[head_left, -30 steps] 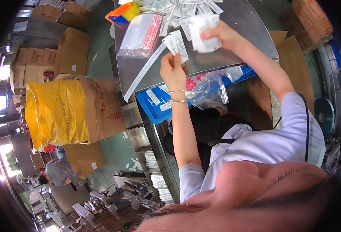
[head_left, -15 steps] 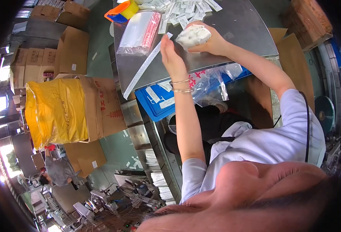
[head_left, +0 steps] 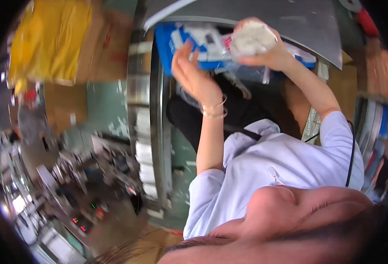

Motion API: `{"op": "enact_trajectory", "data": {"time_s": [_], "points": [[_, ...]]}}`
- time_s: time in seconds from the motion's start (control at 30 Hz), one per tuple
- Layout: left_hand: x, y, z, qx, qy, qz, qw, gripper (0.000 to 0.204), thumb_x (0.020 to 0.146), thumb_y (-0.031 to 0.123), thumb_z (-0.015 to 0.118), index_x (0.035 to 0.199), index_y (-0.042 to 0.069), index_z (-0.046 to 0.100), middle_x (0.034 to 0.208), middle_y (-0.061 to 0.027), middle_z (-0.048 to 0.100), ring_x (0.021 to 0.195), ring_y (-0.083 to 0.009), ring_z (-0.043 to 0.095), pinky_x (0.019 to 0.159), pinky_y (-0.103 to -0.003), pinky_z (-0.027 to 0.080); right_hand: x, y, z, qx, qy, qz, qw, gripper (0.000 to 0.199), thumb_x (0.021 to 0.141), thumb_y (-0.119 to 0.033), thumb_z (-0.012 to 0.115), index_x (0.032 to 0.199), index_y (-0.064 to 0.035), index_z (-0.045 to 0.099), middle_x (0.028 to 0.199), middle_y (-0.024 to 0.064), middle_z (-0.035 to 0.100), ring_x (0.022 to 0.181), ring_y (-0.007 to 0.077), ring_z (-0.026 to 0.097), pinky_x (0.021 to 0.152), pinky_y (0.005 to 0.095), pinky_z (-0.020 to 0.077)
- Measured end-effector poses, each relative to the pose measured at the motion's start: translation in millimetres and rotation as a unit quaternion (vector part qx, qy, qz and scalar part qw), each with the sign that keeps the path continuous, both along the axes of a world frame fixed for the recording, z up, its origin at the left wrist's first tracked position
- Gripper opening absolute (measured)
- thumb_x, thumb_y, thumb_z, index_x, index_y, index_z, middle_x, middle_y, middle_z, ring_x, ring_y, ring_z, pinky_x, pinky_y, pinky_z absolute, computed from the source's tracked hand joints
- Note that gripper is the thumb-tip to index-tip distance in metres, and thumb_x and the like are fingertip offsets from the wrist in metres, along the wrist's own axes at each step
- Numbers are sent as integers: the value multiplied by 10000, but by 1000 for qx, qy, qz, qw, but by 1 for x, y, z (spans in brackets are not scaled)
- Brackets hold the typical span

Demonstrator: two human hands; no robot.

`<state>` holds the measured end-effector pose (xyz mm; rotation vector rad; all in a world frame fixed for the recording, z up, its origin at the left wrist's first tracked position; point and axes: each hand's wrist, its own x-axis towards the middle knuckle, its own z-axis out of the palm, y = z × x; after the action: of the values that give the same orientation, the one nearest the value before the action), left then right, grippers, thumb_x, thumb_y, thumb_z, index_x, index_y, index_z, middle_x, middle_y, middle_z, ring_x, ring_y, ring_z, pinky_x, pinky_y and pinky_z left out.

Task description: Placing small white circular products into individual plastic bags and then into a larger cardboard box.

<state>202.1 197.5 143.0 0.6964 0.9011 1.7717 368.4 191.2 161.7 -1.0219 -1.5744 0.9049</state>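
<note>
My right hand [head_left: 275, 55] is closed round a rounded bundle in clear film with white contents [head_left: 253, 39]; blur hides what is inside. It is held up at the front edge of the grey metal table [head_left: 308, 31]. To its left, my left hand [head_left: 198, 81] is empty, with its fingers stretched and apart and bracelets at the wrist. That hand is in front of a blue tray [head_left: 161, 48] below the tabletop. White pieces [head_left: 207, 37] and clear plastic film [head_left: 247, 70] lie in and over the tray.
A white strip [head_left: 167, 13] lies along the table's left edge. Drawers with stacks of white sheets [head_left: 145, 154] stand at left. Beyond are a yellow bag [head_left: 49, 42] in a cardboard box [head_left: 104, 53], another person in grey [head_left: 32, 121] and machinery [head_left: 101, 167].
The view has swung downward and left, so most of the tabletop has left the picture. My left hand has drawn back toward me and spread its fingers; my right hand still holds the bundle.
</note>
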Motion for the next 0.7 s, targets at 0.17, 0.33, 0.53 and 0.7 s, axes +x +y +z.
{"op": "enact_trajectory", "data": {"time_s": [0.17,0.33,0.53,0.7], "points": [[-108,-122,-166,-345,421,160,824,393,858,278,587,1047,-41,459,922,-129,547,774,-203,547,672,-282,451,-95,-21,-73,-223,64,229,945,524,574,-48,767,1046,-44,540,973,25,589,917,123,551,818,278,444],[-99,-125,-172,-377,432,53,818,441,808,304,628,1038,-37,466,916,-166,555,724,-273,570,660,-343,464,-157,-10,-135,-223,-103,251,936,478,543,-85,742,980,-37,555,870,73,622,806,153,584,729,289,464],[-78,-120,-167,-308,488,118,808,348,792,295,612,944,1,504,884,-188,571,745,-357,581,638,-406,471,-157,1,-149,-277,-186,181,925,457,521,-114,705,946,-41,556,855,123,634,803,242,618,697,316,475],[-78,-117,-165,-283,536,75,792,283,829,272,564,889,-1,518,854,-178,577,766,-361,586,640,-424,470,-150,2,-135,-184,-270,171,929,448,525,-124,706,943,-58,558,869,143,633,813,301,615,692,341,482]]}}
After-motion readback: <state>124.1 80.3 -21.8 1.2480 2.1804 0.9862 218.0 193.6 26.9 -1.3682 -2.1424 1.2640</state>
